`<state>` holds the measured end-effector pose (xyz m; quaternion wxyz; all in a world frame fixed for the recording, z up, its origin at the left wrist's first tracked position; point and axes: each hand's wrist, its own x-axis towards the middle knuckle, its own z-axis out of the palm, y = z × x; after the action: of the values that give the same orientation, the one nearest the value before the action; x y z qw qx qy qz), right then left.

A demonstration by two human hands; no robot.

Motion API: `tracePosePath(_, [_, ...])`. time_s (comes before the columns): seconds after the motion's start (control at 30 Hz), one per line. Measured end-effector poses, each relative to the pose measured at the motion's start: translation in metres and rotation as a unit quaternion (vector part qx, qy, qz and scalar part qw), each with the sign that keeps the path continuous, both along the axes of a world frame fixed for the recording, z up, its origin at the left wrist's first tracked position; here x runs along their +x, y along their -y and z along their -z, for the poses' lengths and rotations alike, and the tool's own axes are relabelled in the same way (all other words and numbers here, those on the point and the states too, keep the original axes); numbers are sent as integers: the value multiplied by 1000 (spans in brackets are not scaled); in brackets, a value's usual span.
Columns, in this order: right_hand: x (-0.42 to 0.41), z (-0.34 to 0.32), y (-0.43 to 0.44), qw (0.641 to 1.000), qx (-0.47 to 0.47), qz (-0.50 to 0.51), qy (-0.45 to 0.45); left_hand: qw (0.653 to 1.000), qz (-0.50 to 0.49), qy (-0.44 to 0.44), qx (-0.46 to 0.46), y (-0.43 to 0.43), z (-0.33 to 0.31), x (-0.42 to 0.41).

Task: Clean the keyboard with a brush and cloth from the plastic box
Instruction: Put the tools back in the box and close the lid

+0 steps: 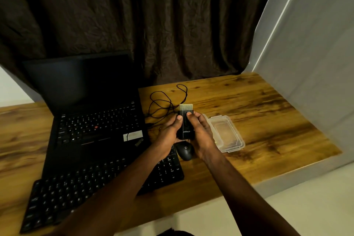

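Keyboard first: the long black keyboard (92, 184) lies at the near edge of the brown wooden surface (268, 120), in front of the open black laptop (92, 113). Both hands hold the small black brush with pale bristles (185, 120) up over the black mouse (184, 150). The left hand (168, 132) wraps one side of the brush and the right hand (201, 134) wraps the other, with a thumb pressed on its middle. The clear plastic box (226, 134) sits open just to the right. I think the thumb is sliding the bristles out. To do it well, hold the body tight and push slowly until all the bristles are out. I cannot see the cloth.
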<state>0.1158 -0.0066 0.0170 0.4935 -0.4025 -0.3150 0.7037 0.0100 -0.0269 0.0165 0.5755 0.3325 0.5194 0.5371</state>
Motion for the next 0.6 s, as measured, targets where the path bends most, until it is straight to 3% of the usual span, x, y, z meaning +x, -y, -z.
tracePosePath(0.37, [8,7,-2,1000,5,27,1,999,-19,27,-14,-2,3,14])
tracePosePath(0.6, [19,10,-9,1000,-2,-23,-15,996,-43,56,-45,-6,7,20])
